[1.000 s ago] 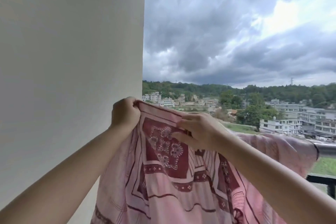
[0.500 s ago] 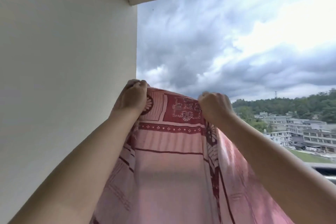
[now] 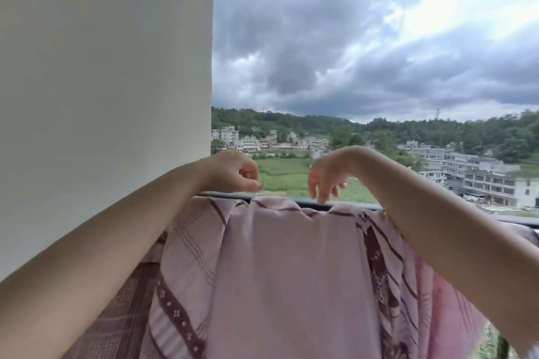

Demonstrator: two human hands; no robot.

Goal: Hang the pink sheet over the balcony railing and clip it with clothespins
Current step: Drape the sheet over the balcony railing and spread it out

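Observation:
The pink sheet (image 3: 285,277) with dark red patterned bands lies draped over the dark balcony railing (image 3: 350,206) and hangs down toward me, bunched in folds along the top. My left hand (image 3: 236,173) hovers just above the rail at the sheet's left part, fingers curled in, holding nothing. My right hand (image 3: 329,176) hangs over the middle of the sheet's top fold, fingers loose and pointing down, their tips close to the cloth. No clothespin is in view.
A plain white wall (image 3: 105,96) fills the left side and meets the railing's left end. Beyond the rail lie a green field, buildings and wooded hills under a cloudy sky. The railing runs on to the right (image 3: 522,223).
Both hands held the sheet's top edge up high; it now lies over the railing, and both hands have let go and lifted just above it.

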